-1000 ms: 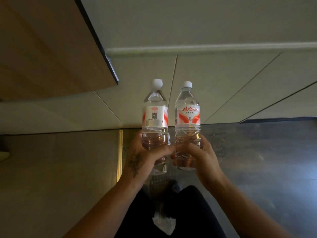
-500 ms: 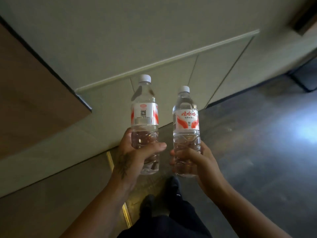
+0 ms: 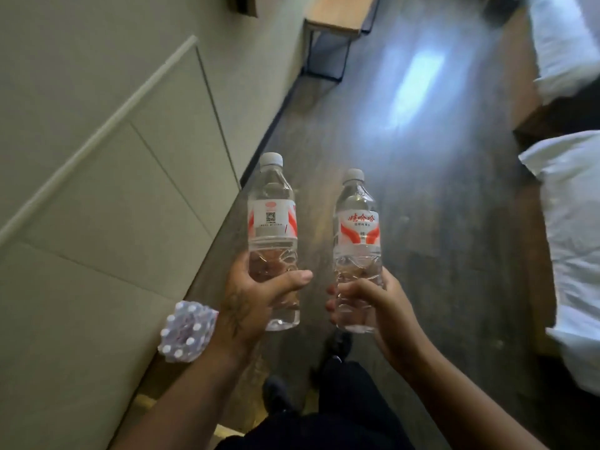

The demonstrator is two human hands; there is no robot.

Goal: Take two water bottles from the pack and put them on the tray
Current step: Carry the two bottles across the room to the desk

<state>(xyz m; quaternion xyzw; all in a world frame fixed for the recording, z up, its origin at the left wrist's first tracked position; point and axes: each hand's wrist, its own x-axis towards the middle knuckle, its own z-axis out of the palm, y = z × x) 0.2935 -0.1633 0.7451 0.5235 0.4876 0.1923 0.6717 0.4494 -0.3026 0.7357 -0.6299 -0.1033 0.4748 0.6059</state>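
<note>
The left hand (image 3: pixel 256 303) is wrapped around one water bottle (image 3: pixel 272 228), the right hand (image 3: pixel 373 306) around another bottle (image 3: pixel 357 235) — both upright, apart. The pack (image 3: pixel 186 332) lies behind the left wrist.

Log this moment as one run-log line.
left hand: grips left bottle upright | right hand: grips right bottle upright | tray: unseen

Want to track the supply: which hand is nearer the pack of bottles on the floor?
Left. The left hand, holding a bottle, is right beside the pack in this view. The right hand, holding the other bottle, is farther off, on the far side.
</note>
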